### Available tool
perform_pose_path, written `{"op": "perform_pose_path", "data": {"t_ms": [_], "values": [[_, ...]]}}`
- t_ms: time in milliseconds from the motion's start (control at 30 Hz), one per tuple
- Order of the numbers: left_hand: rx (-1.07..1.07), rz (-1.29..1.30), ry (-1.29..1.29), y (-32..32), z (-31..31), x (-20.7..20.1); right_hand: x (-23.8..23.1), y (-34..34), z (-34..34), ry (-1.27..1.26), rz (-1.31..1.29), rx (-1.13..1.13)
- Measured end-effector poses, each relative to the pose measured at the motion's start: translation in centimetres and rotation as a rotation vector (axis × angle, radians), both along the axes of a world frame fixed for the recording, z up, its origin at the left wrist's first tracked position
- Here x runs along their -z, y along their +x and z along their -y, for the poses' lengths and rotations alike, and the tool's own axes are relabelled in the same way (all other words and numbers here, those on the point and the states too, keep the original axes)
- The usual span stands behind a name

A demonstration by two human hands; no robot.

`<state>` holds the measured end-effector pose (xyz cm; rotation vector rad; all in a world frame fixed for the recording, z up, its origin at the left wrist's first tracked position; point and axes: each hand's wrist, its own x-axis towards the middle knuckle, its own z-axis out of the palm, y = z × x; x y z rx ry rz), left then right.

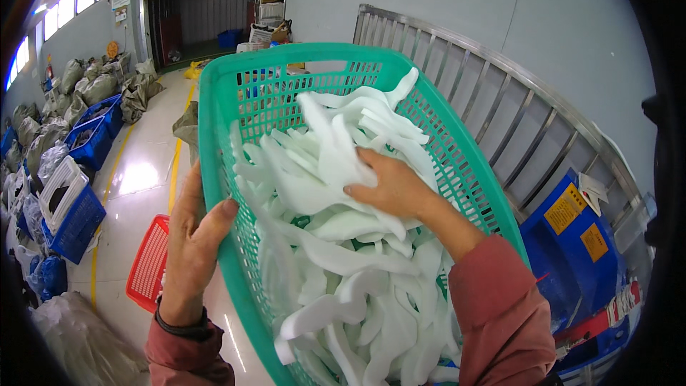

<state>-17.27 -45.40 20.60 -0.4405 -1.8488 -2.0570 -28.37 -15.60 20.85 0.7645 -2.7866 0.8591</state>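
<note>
A large green plastic basket (214,129) with slotted walls fills the middle, tilted across the view. It is heaped with curved, wavy white foam-like pieces (386,264); I cannot tell exactly what they are. My left hand (196,236) grips the basket's left side, its thumb at the rim and the fingers outside, partly hidden. Inside the basket, my right hand (389,182) is closed on a white wavy piece (336,154) near the top of the heap. The fingertips of that hand are hidden behind the piece.
A metal railing (493,64) runs along the grey wall at right, above a blue bin (579,250) with yellow labels. Below left is a red basket (148,263) on the floor. Sacks (96,89) and blue crates (75,225) line the far left, beside yellow floor lines.
</note>
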Motion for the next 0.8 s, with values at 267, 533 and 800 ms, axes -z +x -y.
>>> {"op": "perform_pose_path", "data": {"t_ms": [267,533,800], "values": [[0.013,-0.045,-0.024,0.2,-0.3,-0.2,2.7,3.1,6.2,0.69,-0.336,0.033],[-0.024,-0.023,-0.016,-0.7,-0.3,0.2,4.7,1.6,5.9,0.645,-0.291,0.015],[-0.031,-0.026,-0.023,-0.6,0.2,0.3,-0.3,1.4,3.0,0.34,-0.297,0.051]]}}
